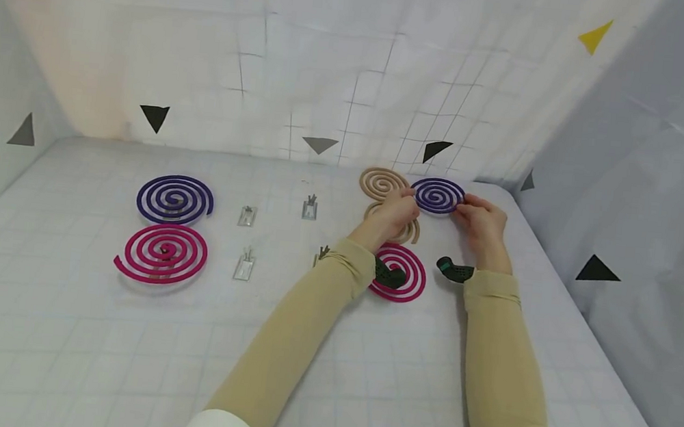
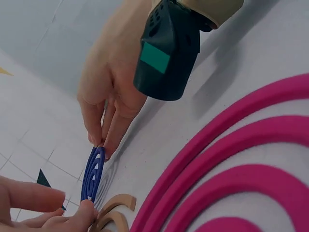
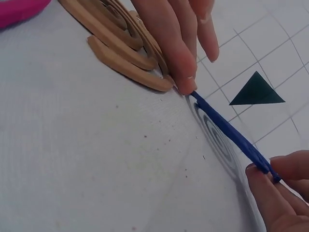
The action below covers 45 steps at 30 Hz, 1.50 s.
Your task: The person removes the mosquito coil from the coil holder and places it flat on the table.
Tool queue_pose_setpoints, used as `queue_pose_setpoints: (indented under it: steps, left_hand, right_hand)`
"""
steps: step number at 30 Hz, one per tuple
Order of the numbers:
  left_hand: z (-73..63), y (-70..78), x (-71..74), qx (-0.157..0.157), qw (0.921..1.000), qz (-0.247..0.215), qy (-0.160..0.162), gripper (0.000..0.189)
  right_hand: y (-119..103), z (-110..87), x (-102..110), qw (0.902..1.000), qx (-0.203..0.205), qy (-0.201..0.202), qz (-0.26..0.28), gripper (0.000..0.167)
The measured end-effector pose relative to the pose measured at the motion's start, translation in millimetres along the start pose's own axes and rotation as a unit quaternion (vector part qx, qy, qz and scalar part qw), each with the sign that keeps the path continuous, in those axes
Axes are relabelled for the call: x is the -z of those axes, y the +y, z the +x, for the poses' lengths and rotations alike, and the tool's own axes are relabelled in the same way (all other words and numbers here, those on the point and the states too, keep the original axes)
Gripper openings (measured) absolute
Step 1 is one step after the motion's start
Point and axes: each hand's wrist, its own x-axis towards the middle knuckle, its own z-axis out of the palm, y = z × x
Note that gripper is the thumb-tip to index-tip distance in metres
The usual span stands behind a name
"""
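Note:
A dark blue mosquito coil (image 1: 438, 196) is held up by its edges between the two hands, its shadow falling on the table below. The right hand (image 1: 484, 224) pinches its right edge between thumb and fingers. At the opposite edge, the left hand (image 1: 396, 212) holds it with thumb and fingertips, its index finger standing apart in the left wrist view. Beneath and beside the left hand lie two tan coils, the farther one (image 1: 382, 183) in fuller view, the nearer (image 1: 413, 234) partly covered. A pink coil (image 1: 416, 279) sits under the left wrist, partly hidden by the wrist camera.
At the left, another blue coil (image 1: 144, 198) and a pink coil (image 1: 128, 248) sit slightly raised on small supports. Several small metal coil stands, such as the front one (image 1: 244, 267), are spread across the middle. White walls (image 1: 147, 50) enclose the table's back and sides.

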Motion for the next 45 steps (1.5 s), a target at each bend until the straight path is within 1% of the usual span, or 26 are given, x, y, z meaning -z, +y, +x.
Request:
queue_pose_setpoints:
  steps: [4, 8, 13, 16, 19, 23, 27, 31, 35, 41, 45]
  left_hand:
    - [-0.3, 1.9, -1.3, 0.002, 0.9999, 0.012, -0.003, 0.068]
    - [-0.6, 2.7, -0.2, 0.017, 0.9997, -0.003, -0.019, 0.069]
    - [0.7, 1.2, 1.7, 0.018, 0.9985, -0.042, -0.031, 0.070]
    - [0.4, 0.8, 1.6, 0.017, 0.9979, -0.052, -0.036, 0.069]
    - [-0.1, 0.8, 1.0, 0.017, 0.9980, -0.049, -0.037, 0.068]
    - [0.5, 0.2, 0.2, 0.017, 0.9986, -0.039, -0.032, 0.069]
    - [0.4, 0.1, 0.5, 0.017, 0.9989, -0.037, -0.023, 0.070]
    - [0.9, -0.1, 1.1, 0.015, 0.9983, -0.050, -0.024, 0.070]
    - [2.3, -0.8, -0.1, 0.011, 0.9980, -0.061, -0.017, 0.068]
    - [0.9, -0.5, -3.3, 0.000, 0.9988, -0.049, -0.004, 0.069]
    - [-4.3, 1.5, -5.8, -0.007, 0.9995, -0.032, 0.003, 0.068]
  right_hand:
    - [-3, -1.2, -3, 0.9991, -0.003, -0.029, -0.031, 0.070]
    - [-4, -1.2, -7, 0.9985, -0.011, -0.041, -0.036, 0.069]
    - [-5, -1.1, -12, 0.9987, -0.005, -0.042, -0.027, 0.064]
    - [-6, -1.5, -13, 0.9990, -0.005, -0.037, -0.024, 0.064]
    - [-7, -2.8, -14, 0.9994, -0.012, -0.030, -0.015, 0.066]
    - [-9, -5.4, -15, 0.9992, -0.021, -0.033, 0.000, 0.068]
    - [-9, -6.3, -16, 0.9989, -0.019, -0.040, 0.015, 0.069]
    - [-7, -6.8, -15, 0.9993, -0.011, -0.035, 0.009, 0.068]
    - [-7, -7.8, -15, 0.9996, -0.003, -0.027, 0.003, 0.066]
    - [-8, -9.8, -13, 0.9999, 0.001, -0.016, -0.002, 0.066]
    - [-10, -11.5, -12, 0.9998, 0.013, -0.004, -0.015, 0.064]
